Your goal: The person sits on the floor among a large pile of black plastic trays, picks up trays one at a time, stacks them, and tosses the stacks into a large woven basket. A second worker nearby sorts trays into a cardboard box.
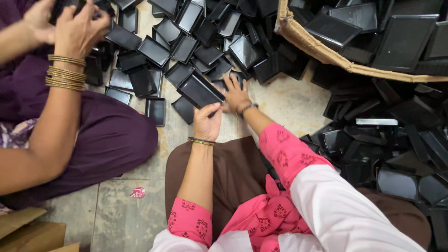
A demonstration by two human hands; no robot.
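Seated on the floor (126, 219), the person held a flat black tray (201, 89) at its near end with the left hand (207, 122), fingers curled over the edge and thumb pressed on top, closed on the rim. The right hand (236, 95) lay just beyond, fingers spread part open and resting on the heap of black trays (196, 42); whether it pinched anything I could not tell. The held tray sat tilted above the floor, between the person's knees and the heap, touching its neighbours at the far end. It looked like thin moulded plastic: light, fairly stiff, glossy and probably a little slick, with a raised rim that gave the only sure purchase. Best taken by a short edge or a corner, thumb inside the rim; I judged a grip in the middle of the panel would likely flex it. Its long axis ran diagonally, from the hand near the lap up and away to the left, hollow side facing up. A cardboard box (308, 44) with more trays stood at the far right. Another person in purple sat to the left, their bangled hands (70, 28) closed around some dark pieces.
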